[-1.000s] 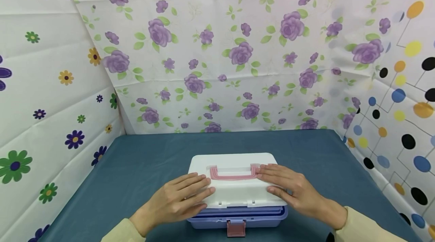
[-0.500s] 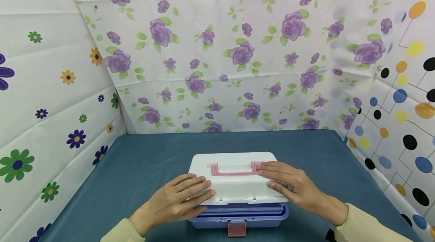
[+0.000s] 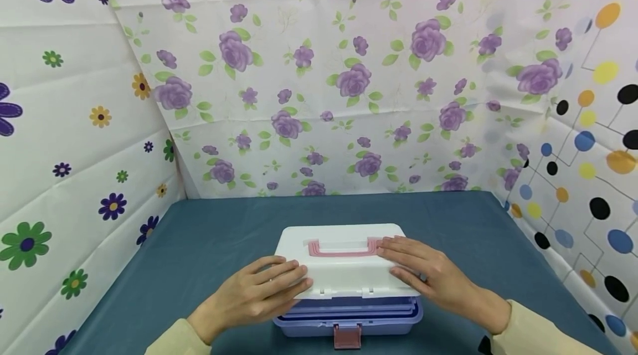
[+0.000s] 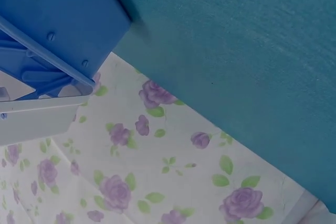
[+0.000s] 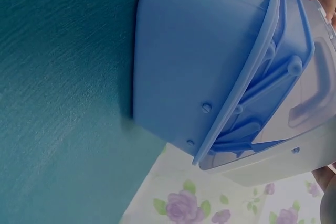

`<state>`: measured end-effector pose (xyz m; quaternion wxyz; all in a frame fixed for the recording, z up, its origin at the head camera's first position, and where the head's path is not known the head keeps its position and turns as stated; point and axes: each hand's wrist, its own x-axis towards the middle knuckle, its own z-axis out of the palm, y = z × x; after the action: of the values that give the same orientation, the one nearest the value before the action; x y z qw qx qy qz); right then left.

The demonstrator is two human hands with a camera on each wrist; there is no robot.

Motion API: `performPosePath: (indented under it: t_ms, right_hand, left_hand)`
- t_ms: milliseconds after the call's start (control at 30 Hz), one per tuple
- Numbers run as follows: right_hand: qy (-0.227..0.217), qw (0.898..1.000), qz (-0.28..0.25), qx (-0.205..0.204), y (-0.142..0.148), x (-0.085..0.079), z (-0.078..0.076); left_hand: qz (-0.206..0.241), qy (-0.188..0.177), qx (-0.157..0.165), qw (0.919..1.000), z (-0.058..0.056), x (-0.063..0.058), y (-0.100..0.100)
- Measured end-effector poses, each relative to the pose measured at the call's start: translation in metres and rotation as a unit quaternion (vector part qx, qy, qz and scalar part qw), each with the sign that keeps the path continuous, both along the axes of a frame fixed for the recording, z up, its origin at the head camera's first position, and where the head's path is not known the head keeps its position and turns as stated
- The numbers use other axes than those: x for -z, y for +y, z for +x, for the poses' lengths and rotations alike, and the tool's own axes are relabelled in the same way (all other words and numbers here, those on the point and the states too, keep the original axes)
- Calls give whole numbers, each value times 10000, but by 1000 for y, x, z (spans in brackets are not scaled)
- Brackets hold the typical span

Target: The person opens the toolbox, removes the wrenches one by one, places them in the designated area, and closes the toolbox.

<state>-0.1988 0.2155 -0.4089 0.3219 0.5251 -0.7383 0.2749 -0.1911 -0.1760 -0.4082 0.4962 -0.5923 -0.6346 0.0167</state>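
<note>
basically, a plastic box sits upright on the near part of the dark teal cloth-covered tabletop (image 3: pixel 224 233), about midway between its left and right edges and well apart from the far edge.

parts: shallow blue-violet plastic base (image 3: pixel 303 328), blue-violet inner trays (image 3: pixel 349 307) showing above its rim, rectangular white plastic lid (image 3: pixel 349 278) with a pink u-shaped handle (image 3: pixel 344 253) lying folded on top. lid is ajar, front edge raised over the trays. brownish-pink plastic latch (image 3: pixel 347 338) hangs undone at the base's front, presumably why the lid is free to tilt. right wrist view shows blue plastic link arms (image 5: pixel 273 85) between base and lid; they probably tie trays to lid.

left hand (image 3: pixel 255 291): at the lid's front left corner, fingers laid on the upper face, thumb seemingly under the front edge, so it reads as pinching that edge; thumb tip hidden. right hand (image 3: pixel 432 271): on the lid's right side, fingers fairly straight, thumb spread away from them, fingertips at the handle's right end, not gripping it. one hand per side likely steadies the lid evenly.

rest: white purple-rose sheet (image 3: pixel 299 94) behind the far edge, white daisy-print sheet (image 3: pixel 50 189) along the left edge, white dotted sheet (image 3: pixel 573 189) along the right.
</note>
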Motion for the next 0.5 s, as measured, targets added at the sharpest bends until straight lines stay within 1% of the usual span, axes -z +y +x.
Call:
performPosePath:
  t_ms: [133, 267, 400, 500]
  right_hand:
    - [251, 9995, -180, -20, 1, -3, 1]
    - [846, 9955, -405, -106, 3, -7, 6]
    - [1426, 9889, -391, -140, 4, -11, 11]
    - [1599, 9863, -364, -170, 5, -12, 15]
  left_hand:
    - [76, -65, 29, 9999, -2, -2, 2]
    - [145, -85, 35, 9999, -4, -3, 3]
    - [214, -70, 74, 9997, -5, -5, 4]
    - [249, -107, 86, 9996, -5, -5, 5]
